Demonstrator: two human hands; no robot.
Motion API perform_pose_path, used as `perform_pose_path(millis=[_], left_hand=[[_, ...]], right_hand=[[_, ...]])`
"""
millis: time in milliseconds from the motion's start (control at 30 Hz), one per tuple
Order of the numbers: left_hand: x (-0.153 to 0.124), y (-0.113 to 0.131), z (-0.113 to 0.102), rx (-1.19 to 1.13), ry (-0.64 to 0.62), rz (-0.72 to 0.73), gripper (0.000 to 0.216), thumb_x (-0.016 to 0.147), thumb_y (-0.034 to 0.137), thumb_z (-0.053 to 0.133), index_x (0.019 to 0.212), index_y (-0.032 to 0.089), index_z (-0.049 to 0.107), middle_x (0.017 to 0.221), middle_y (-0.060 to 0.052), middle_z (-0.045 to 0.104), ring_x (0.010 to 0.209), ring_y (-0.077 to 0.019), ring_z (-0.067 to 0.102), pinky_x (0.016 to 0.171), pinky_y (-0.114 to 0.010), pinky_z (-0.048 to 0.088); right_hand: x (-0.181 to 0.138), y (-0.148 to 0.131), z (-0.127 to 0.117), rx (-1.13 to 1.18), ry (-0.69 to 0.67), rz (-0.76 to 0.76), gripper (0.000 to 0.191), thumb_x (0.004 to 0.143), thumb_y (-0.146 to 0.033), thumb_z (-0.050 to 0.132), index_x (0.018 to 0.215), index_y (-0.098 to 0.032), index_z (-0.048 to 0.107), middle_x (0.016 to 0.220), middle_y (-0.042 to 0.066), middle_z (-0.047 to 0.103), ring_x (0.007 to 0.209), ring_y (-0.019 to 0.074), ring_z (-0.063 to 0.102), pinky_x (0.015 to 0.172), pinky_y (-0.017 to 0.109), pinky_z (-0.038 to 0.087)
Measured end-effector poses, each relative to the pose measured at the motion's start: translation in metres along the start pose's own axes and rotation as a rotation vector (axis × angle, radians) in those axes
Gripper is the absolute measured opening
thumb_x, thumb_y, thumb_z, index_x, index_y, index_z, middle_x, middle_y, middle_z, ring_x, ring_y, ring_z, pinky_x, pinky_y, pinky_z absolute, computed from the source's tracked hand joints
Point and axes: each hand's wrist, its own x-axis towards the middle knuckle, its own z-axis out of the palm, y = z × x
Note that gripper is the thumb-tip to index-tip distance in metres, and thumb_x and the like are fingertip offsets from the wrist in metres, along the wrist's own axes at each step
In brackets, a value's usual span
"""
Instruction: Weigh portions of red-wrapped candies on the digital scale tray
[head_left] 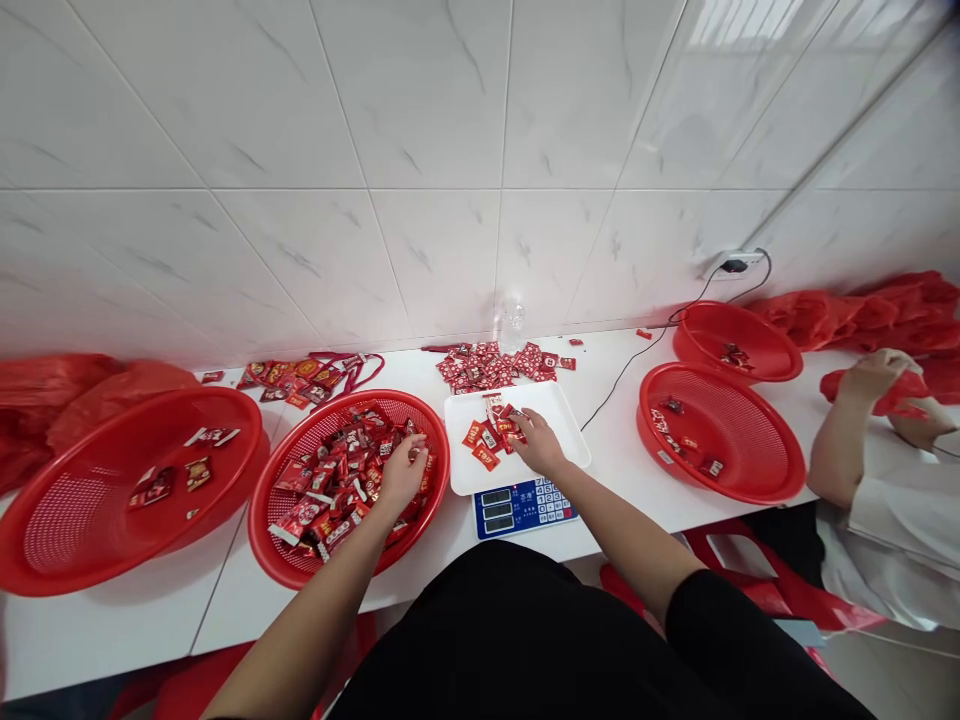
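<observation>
My left hand (403, 468) reaches into a red mesh basket (289, 568) full of red-wrapped candies (335, 478), its fingers curled around one or more of them. My right hand (535, 441) rests on the white tray (553, 460) of a digital scale (523, 506), fingers pinched on a red candy packet among the several packets (488, 438) lying there.
A red basket (75, 520) with a few candies sits far left, two more red baskets (731, 470) stand right. A pile of red packets (495, 365) and a clear bottle (511, 322) lie by the wall. Another person's hands (870, 385) handle red bags at right. A cable (637, 365) crosses the table.
</observation>
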Motion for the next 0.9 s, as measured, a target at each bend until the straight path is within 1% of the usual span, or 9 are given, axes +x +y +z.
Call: perform_pose_path(millis=[133, 233, 333, 400, 567, 667, 733, 800, 900], left_hand=[[-0.004, -0.008, -0.001, 0.017, 0.004, -0.034, 0.034, 0.080, 0.034, 0.050, 0.110, 0.018, 0.058, 0.104, -0.008, 0.065, 0.098, -0.0216, 0.061, 0.090, -0.036, 0.047], [-0.004, -0.009, 0.005, -0.031, -0.013, -0.024, 0.035, 0.080, 0.033, 0.050, 0.110, 0.017, 0.057, 0.105, -0.009, 0.065, 0.099, -0.0208, 0.061, 0.091, -0.036, 0.047], [-0.004, -0.011, 0.008, -0.058, -0.032, -0.024, 0.035, 0.079, 0.034, 0.051, 0.110, 0.017, 0.057, 0.107, -0.009, 0.065, 0.100, -0.0207, 0.061, 0.093, -0.036, 0.046], [-0.005, -0.014, 0.006, -0.071, -0.042, -0.028, 0.035, 0.079, 0.034, 0.052, 0.109, 0.017, 0.057, 0.108, -0.009, 0.065, 0.102, -0.0205, 0.061, 0.094, -0.036, 0.045], [-0.011, -0.020, -0.004, -0.040, -0.062, -0.033, 0.034, 0.080, 0.036, 0.050, 0.108, 0.019, 0.058, 0.114, -0.009, 0.064, 0.105, -0.0207, 0.059, 0.095, -0.036, 0.044], [-0.012, -0.026, -0.007, -0.020, -0.056, -0.040, 0.035, 0.081, 0.035, 0.049, 0.111, 0.019, 0.058, 0.115, -0.009, 0.064, 0.106, -0.0210, 0.059, 0.095, -0.036, 0.045], [-0.012, -0.031, -0.009, 0.002, -0.039, -0.055, 0.035, 0.081, 0.034, 0.049, 0.111, 0.018, 0.058, 0.111, -0.009, 0.065, 0.104, -0.0216, 0.060, 0.094, -0.037, 0.046], [-0.012, -0.035, -0.009, 0.024, -0.025, -0.068, 0.035, 0.080, 0.034, 0.050, 0.110, 0.018, 0.059, 0.109, -0.009, 0.066, 0.102, -0.0222, 0.061, 0.093, -0.038, 0.047], [-0.013, -0.037, -0.009, 0.041, -0.023, -0.073, 0.035, 0.080, 0.034, 0.051, 0.109, 0.018, 0.059, 0.108, -0.009, 0.066, 0.101, -0.0226, 0.062, 0.092, -0.038, 0.047]], right_hand=[[0.019, -0.018, 0.000, -0.053, -0.139, 0.014, 0.069, 0.082, -0.062, 0.049, 0.142, -0.034, 0.032, 0.155, 0.007, 0.009, 0.142, 0.0306, 0.004, 0.110, 0.053, 0.016], [0.033, -0.033, 0.002, -0.097, -0.271, -0.037, 0.076, 0.080, -0.072, 0.041, 0.145, -0.035, 0.026, 0.156, 0.007, 0.003, 0.142, 0.0325, -0.004, 0.107, 0.061, 0.006], [0.041, -0.040, 0.003, -0.137, -0.348, -0.079, 0.081, 0.077, -0.074, 0.042, 0.146, -0.033, 0.024, 0.156, 0.009, 0.004, 0.142, 0.0338, -0.004, 0.106, 0.064, 0.003], [0.043, -0.040, 0.003, -0.154, -0.363, -0.131, 0.082, 0.075, -0.073, 0.046, 0.144, -0.033, 0.028, 0.155, 0.008, 0.008, 0.141, 0.0345, -0.003, 0.105, 0.065, 0.001], [0.036, -0.025, -0.002, -0.145, -0.372, -0.273, 0.066, 0.078, -0.064, 0.052, 0.136, -0.035, 0.042, 0.153, 0.001, 0.021, 0.141, 0.0340, 0.004, 0.106, 0.065, 0.002], [0.029, -0.014, -0.008, -0.126, -0.377, -0.340, 0.060, 0.081, -0.056, 0.053, 0.136, -0.035, 0.042, 0.151, 0.000, 0.026, 0.141, 0.0313, 0.006, 0.109, 0.060, 0.004], [0.023, -0.008, -0.012, -0.107, -0.356, -0.326, 0.067, 0.081, -0.058, 0.054, 0.141, -0.034, 0.036, 0.153, 0.002, 0.021, 0.142, 0.0307, 0.005, 0.110, 0.058, 0.006], [0.017, -0.003, -0.015, -0.089, -0.344, -0.267, 0.079, 0.077, -0.064, 0.055, 0.145, -0.033, 0.027, 0.155, 0.005, 0.010, 0.142, 0.0324, 0.002, 0.109, 0.059, 0.008], [0.009, 0.003, -0.017, -0.093, -0.380, -0.240, 0.092, 0.070, -0.069, 0.059, 0.146, -0.035, 0.021, 0.156, 0.005, 0.000, 0.141, 0.0350, -0.004, 0.109, 0.060, 0.005]])
